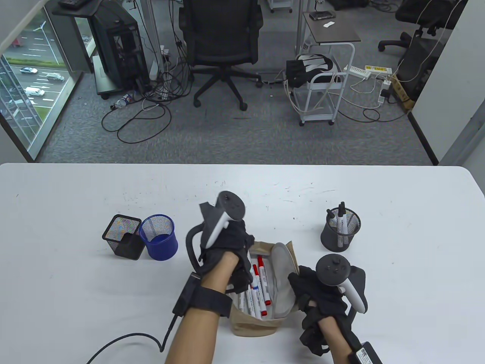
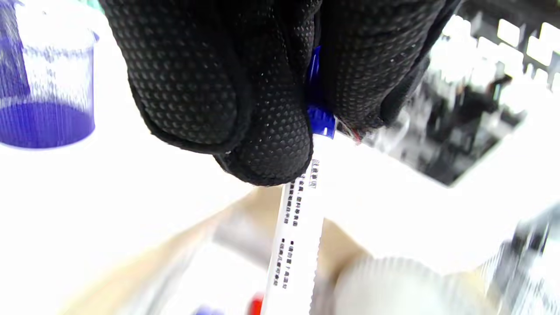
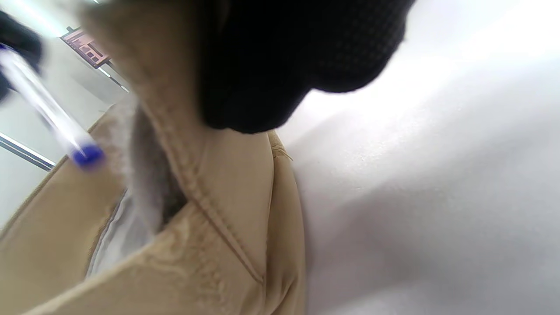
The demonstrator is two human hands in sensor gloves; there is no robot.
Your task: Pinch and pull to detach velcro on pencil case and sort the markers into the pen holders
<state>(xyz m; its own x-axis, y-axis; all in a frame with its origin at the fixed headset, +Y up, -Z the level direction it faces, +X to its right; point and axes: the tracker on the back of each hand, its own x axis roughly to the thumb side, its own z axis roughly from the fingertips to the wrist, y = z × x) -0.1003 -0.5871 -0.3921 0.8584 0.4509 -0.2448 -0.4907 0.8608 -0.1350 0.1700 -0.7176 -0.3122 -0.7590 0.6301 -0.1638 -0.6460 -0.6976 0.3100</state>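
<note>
The tan pencil case [image 1: 257, 326] lies open near the table's front edge, with several red-capped markers [image 1: 261, 288] inside. My left hand [image 1: 239, 267] reaches into it. Its fingertips [image 2: 271, 144] pinch a white marker [image 2: 297, 227] just below its blue cap [image 2: 321, 124], lifted above the case [image 2: 175, 262]. My right hand [image 1: 300, 282] grips the case's right edge; a gloved finger [image 3: 284, 65] presses on the tan rim [image 3: 218, 183]. The held marker [image 3: 48, 113] shows blurred at the left of the right wrist view. In the table view my left hand hides it.
A black square mesh holder [image 1: 123, 237] and a blue round mesh holder [image 1: 159, 237] stand side by side to the left of the case. A dark round holder [image 1: 341, 231] with black-capped markers stands at the right. A black cable [image 1: 125, 341] trails from my left wrist.
</note>
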